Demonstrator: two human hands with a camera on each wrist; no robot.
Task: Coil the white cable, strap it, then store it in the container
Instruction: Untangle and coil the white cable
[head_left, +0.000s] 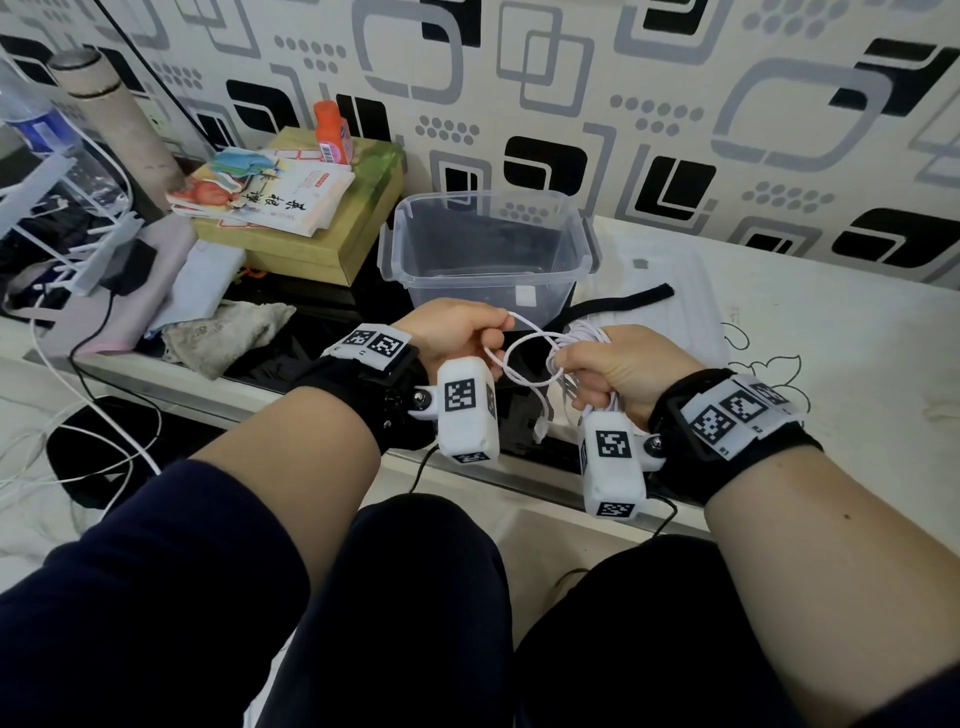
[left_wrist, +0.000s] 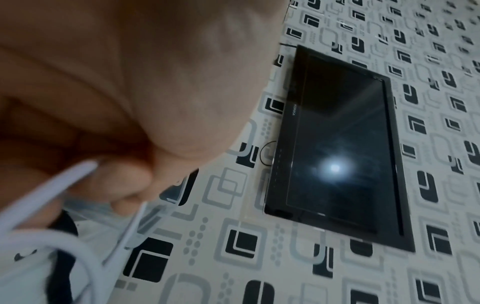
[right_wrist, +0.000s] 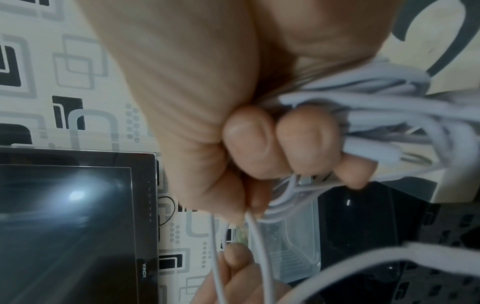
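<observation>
Head view: right hand (head_left: 618, 364) clenched around white cable (head_left: 524, 358) coil, left hand (head_left: 457, 332) pinching loose loop. Risk: coil springing apart if grip slackens before strapping.

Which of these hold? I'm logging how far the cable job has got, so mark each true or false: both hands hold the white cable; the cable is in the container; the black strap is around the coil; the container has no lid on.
1. Both the left hand and right hand hold the white cable. True.
2. The cable lies in the clear container. False: it is in the hands, in front of it.
3. The black strap binds the coil. False: it lies on the surface beside the container.
4. The container has no lid on. True.
</observation>
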